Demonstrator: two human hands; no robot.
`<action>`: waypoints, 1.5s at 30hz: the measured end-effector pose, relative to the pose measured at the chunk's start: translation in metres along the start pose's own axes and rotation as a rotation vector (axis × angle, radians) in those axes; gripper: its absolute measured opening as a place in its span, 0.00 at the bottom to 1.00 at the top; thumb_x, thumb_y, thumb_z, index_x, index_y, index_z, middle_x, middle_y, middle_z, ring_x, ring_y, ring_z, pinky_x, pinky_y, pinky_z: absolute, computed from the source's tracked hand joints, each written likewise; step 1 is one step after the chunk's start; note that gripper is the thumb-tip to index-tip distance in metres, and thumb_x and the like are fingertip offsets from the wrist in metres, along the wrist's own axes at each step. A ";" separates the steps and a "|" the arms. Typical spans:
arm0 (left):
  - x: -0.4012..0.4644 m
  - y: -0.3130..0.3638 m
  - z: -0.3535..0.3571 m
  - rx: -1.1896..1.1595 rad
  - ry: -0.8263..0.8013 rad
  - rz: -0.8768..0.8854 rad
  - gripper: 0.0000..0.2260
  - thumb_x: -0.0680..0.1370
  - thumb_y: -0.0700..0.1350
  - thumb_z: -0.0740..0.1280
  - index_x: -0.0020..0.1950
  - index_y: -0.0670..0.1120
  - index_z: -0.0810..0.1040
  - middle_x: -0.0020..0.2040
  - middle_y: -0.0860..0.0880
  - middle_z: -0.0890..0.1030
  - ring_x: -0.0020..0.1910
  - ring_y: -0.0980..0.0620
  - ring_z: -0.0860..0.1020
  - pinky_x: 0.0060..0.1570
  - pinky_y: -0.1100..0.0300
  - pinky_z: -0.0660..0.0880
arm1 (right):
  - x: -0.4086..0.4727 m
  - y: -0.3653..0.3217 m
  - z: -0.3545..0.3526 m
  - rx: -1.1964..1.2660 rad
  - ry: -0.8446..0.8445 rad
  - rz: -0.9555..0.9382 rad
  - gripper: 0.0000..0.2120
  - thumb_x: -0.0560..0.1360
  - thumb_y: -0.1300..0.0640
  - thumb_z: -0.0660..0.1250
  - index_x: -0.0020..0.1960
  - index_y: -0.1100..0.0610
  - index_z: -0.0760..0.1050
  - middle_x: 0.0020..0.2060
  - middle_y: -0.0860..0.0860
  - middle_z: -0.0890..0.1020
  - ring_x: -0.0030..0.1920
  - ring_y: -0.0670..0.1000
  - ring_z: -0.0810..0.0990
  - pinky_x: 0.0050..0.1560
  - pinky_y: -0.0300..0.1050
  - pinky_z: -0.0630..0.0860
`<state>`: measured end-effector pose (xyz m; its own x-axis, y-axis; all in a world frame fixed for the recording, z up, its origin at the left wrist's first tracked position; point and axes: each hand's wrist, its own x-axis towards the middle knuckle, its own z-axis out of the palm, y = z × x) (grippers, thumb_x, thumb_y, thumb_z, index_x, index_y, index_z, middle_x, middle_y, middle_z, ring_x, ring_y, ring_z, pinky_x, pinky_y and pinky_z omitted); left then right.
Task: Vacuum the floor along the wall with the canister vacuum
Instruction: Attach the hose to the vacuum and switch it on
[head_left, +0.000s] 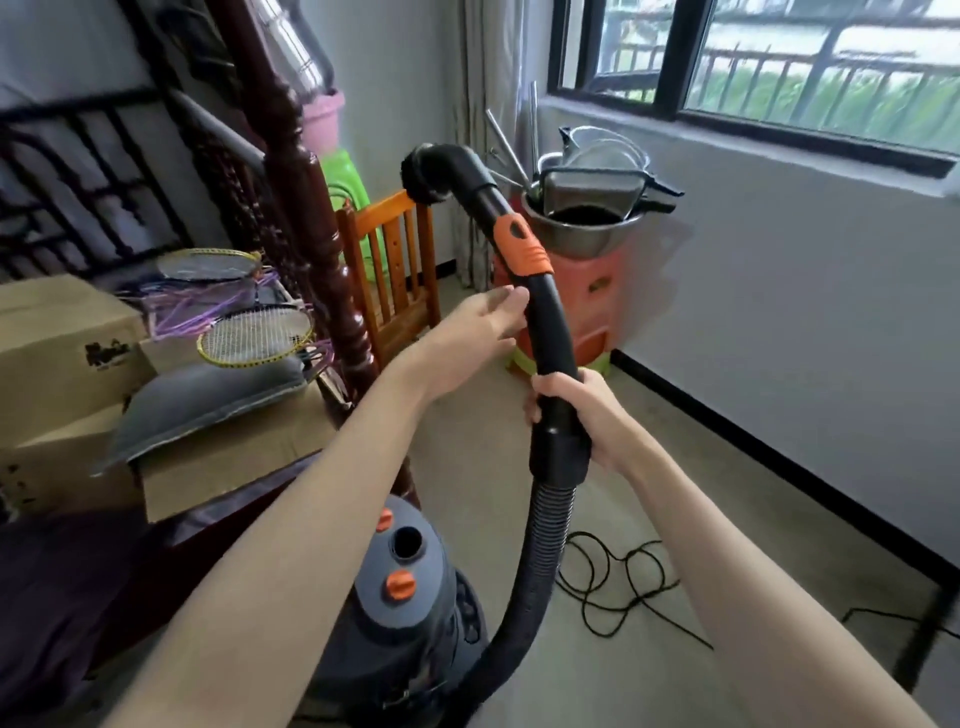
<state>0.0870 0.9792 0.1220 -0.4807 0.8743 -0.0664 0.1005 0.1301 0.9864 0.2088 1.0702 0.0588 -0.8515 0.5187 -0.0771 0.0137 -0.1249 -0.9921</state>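
Right hand (574, 415) grips the wand (545, 312) near its hose cuff, brush end (434, 171) raised in the air; left hand (480, 332), fingers relaxed, touches the wand below the orange collar. Best to steady it with both hands and lower the brush toward the baseboard (769, 447). The canister (405, 597) stands on pale floor (649, 686), with a loose cord (613, 587) beside it, under a window (779, 67).
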 end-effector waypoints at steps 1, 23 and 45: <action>0.005 0.008 0.003 -0.067 -0.028 0.004 0.19 0.82 0.49 0.57 0.70 0.41 0.67 0.65 0.45 0.76 0.65 0.49 0.74 0.66 0.53 0.70 | 0.001 -0.004 -0.001 -0.016 -0.017 -0.005 0.14 0.69 0.60 0.67 0.25 0.54 0.74 0.25 0.53 0.77 0.28 0.51 0.74 0.34 0.42 0.73; 0.076 0.032 -0.032 -0.161 0.194 0.055 0.18 0.74 0.45 0.72 0.59 0.40 0.71 0.52 0.43 0.81 0.49 0.49 0.81 0.53 0.57 0.77 | 0.088 -0.019 0.035 -0.231 0.467 -0.290 0.12 0.82 0.48 0.60 0.41 0.52 0.69 0.24 0.47 0.77 0.23 0.45 0.78 0.25 0.37 0.71; -0.020 -0.325 -0.092 0.325 0.164 -0.741 0.11 0.78 0.37 0.66 0.60 0.37 0.78 0.58 0.42 0.80 0.59 0.46 0.76 0.51 0.65 0.67 | 0.089 0.211 0.042 -0.490 0.417 0.331 0.18 0.79 0.42 0.61 0.38 0.53 0.66 0.25 0.49 0.78 0.23 0.42 0.76 0.26 0.32 0.68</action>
<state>-0.0163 0.8765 -0.1839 -0.6399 0.4323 -0.6353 -0.0579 0.7972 0.6009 0.1142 1.0549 -0.1531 -0.4924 0.8113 -0.3150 0.5530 0.0121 -0.8331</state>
